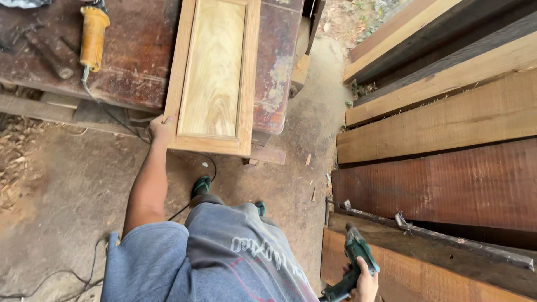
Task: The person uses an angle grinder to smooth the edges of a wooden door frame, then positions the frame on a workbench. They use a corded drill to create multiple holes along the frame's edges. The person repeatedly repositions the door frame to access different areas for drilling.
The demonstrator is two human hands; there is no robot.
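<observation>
A light wooden panel door [215,72] lies on a dark reddish workbench [134,50], its near end overhanging the bench edge. My left hand [160,128] grips the panel's near left corner. My right hand [364,282] is low at the right and holds a green power tool [352,265] by its handle, over a wooden plank. My legs in grey shorts fill the bottom centre.
A yellow angle grinder [93,36] lies on the bench at upper left, its cord trailing to the concrete floor [72,190]. Thick planks [447,117] are stacked on the right. A long metal clamp bar [436,235] lies across the lower planks. Wood shavings litter the floor at left.
</observation>
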